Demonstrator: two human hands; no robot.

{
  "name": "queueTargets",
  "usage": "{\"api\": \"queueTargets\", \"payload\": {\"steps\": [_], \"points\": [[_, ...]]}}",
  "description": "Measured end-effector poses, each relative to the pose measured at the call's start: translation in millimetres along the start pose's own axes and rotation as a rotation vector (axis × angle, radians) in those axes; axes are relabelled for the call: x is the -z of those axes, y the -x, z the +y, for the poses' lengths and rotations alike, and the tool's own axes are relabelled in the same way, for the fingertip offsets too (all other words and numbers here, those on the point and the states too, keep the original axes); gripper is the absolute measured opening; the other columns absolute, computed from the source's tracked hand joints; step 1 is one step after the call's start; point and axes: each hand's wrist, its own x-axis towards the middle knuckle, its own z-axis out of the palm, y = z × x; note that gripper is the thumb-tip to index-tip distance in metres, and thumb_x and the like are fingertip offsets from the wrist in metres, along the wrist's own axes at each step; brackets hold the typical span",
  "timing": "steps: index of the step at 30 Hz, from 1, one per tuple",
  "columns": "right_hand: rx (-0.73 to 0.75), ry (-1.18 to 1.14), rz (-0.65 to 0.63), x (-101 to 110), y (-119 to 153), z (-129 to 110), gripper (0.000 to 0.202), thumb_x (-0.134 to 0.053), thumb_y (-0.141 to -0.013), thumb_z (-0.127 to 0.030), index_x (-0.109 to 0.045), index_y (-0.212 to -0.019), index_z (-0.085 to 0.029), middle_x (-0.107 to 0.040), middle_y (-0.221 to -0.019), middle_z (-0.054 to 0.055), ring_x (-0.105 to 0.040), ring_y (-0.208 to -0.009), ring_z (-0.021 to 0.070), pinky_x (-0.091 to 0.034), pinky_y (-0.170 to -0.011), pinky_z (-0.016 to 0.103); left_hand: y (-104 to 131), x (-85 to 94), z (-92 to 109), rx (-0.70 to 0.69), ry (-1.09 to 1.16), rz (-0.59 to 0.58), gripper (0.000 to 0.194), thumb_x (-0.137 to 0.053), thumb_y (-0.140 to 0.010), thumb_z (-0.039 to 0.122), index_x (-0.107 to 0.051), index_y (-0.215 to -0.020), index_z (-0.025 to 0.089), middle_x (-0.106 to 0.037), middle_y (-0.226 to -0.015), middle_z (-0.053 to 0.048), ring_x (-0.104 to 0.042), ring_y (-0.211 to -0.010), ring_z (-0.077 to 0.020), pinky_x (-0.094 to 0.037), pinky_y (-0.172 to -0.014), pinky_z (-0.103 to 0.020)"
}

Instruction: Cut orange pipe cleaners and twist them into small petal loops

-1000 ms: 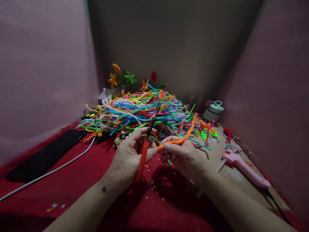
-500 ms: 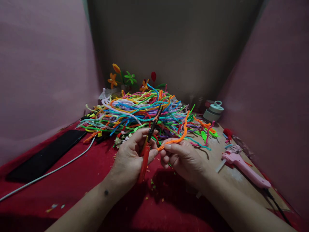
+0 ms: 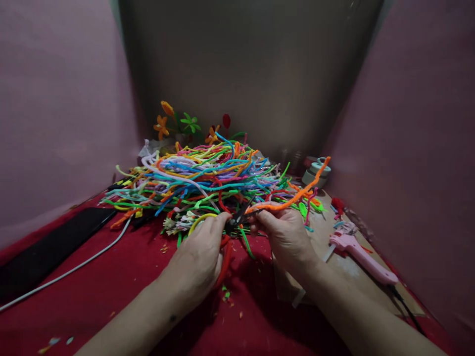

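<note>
In the right hand (image 3: pixel 287 235), an orange pipe cleaner (image 3: pixel 298 197) slants up rightward.

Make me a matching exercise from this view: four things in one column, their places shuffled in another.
Things
1. Scissors
2. Orange fuzzy stem
3. Pink glue gun
4. Flat black slab

Places
A. On the tan board, at the right
B. Held in the right hand
C. On the red cloth, at the far left
D. Held in the left hand

Pairs: 1-D, 2-B, 3-A, 4-C
</note>
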Motion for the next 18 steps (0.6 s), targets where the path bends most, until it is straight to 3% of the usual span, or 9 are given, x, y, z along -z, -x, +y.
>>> {"api": "queueTargets", "payload": {"steps": [5, 18], "points": [[0.008, 0.008, -0.001, 0.3, -0.4, -2.3, 0.009, -0.061, -0.071, -0.020, -0.068, -0.071, -0.014, -0.063, -0.062, 0.001, -0.053, -0.051, 0.0084, -0.045, -0.050, 0.021, 0.5, -4.4, -1.9, -0.004, -0.133, -0.001, 0.048, -0.035, -0.075, 0.006, -0.039, -0.122, 0.014, -0.053, -0.106, -0.013, -0.051, -0.100, -0.0240, -0.042, -0.088, -0.042], [-0.050, -0.009, -0.005, -1.1, 0.4, -3.3, 0.010, -0.065, -0.066, -0.022, -0.068, -0.070, -0.013, -0.064, -0.061, 0.002, -0.055, -0.050, 0.0095, -0.047, -0.049, 0.022, -0.5, -5.2, -4.6, -0.057, -0.221, 0.054, 0.049, -0.038, -0.074, 0.004, -0.038, -0.122, 0.015, -0.054, -0.101, -0.011, -0.053, -0.098, -0.0220, -0.046, -0.083, -0.037]]}}
